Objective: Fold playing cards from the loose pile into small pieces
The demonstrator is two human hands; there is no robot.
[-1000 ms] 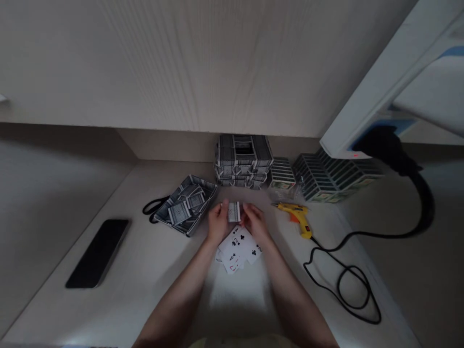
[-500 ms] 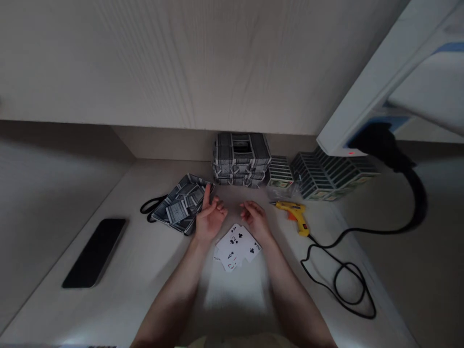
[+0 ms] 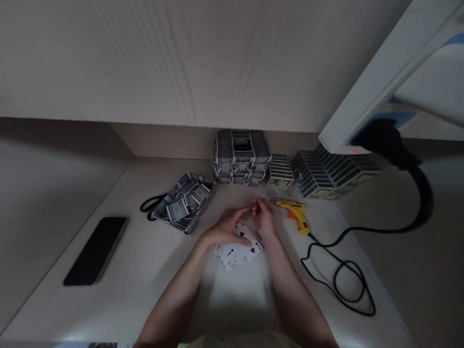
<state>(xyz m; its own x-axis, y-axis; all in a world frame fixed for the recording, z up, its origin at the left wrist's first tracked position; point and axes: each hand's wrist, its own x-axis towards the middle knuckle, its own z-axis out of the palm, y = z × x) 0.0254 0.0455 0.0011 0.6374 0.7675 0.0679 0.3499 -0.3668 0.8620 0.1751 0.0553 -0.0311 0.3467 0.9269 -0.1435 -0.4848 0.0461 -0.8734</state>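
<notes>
My left hand (image 3: 227,228) reaches over a loose pile of playing cards (image 3: 243,252) lying face up on the table, a two of clubs on top at the right. Its thumb and fingers are spread apart above the cards; I cannot tell whether it touches them. Just right of the pile is my right hand (image 3: 266,220), its fingers curled in together close to the nozzle of a yellow glue gun (image 3: 295,209). Whatever those fingers hold, if anything, is hidden. To the left stands an open tray made of cards (image 3: 201,209), with loose cards inside it.
A stacked box built from cards (image 3: 242,152) stands against the back panel. Beside it are card boxes (image 3: 319,174) in rows and clear plastic wrap. A black phone (image 3: 96,251) lies left; the black cord (image 3: 337,290) loops at right. A low panel overhangs the back.
My left hand has moved right, from beside the card tray to over the pile, and its raised index finger has come down. My right hand has shifted slightly right.
</notes>
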